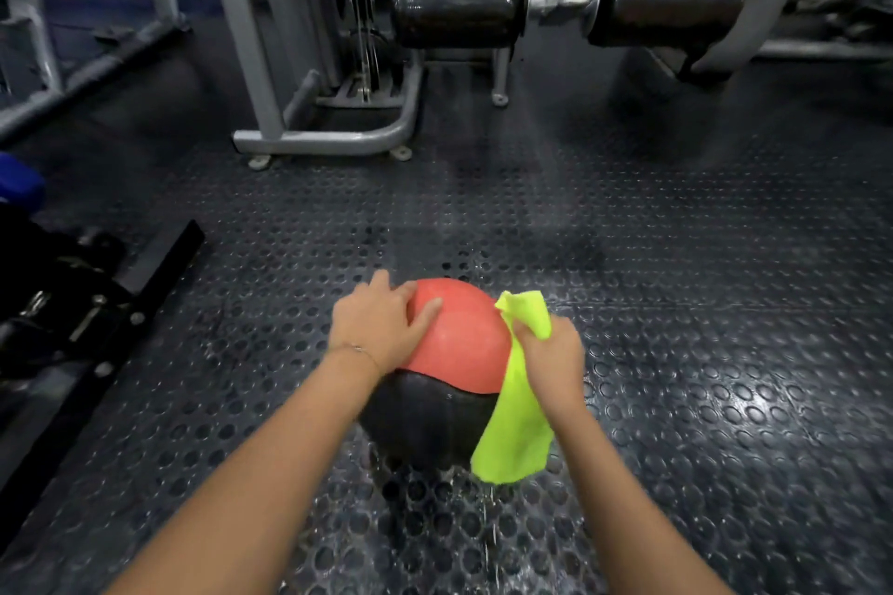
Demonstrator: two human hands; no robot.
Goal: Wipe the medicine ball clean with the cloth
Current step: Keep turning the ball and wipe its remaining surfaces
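A red and black medicine ball [459, 343] sits on the studded rubber floor just ahead of me, red half on top and away, black half toward me. My left hand [377, 321] rests on the ball's upper left side with fingers spread flat. My right hand [551, 353] grips a bright yellow-green cloth [517, 430] against the ball's right side. The cloth's top corner sticks up above my fist and the rest hangs down over the ball's lower right edge.
A grey steel gym machine frame [333, 140] stands on the floor ahead, with two black padded rollers [456, 7] behind it. Dark equipment with a black bar [101, 338] lies at the left. The floor around the ball looks wet and shiny.
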